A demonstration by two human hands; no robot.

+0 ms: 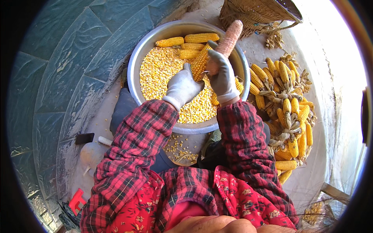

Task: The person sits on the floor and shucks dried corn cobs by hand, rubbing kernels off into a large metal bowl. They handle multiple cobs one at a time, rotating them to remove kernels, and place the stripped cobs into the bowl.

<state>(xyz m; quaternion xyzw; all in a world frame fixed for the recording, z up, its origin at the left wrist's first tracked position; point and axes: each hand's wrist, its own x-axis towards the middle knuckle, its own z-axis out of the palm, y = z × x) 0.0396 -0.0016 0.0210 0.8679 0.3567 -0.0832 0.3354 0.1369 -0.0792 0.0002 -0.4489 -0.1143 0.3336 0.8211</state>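
Note:
A large metal basin in front of me holds loose corn kernels and several whole yellow ears of corn at its far side. My left hand, in a grey-and-white work glove, grips the lower end of a yellow ear of corn above the kernels. In my right hand, gloved alike, is a bare reddish corn cob, slanting up to the right past the basin's rim. The cob's lower part lies against the ear; the exact contact is partly hidden by the right fingers.
Braided ears of corn lie heaped right of the basin. A wicker basket stands beyond it. Scattered kernels are on the floor near my feet. At the left are a dark flat object and a round pale object.

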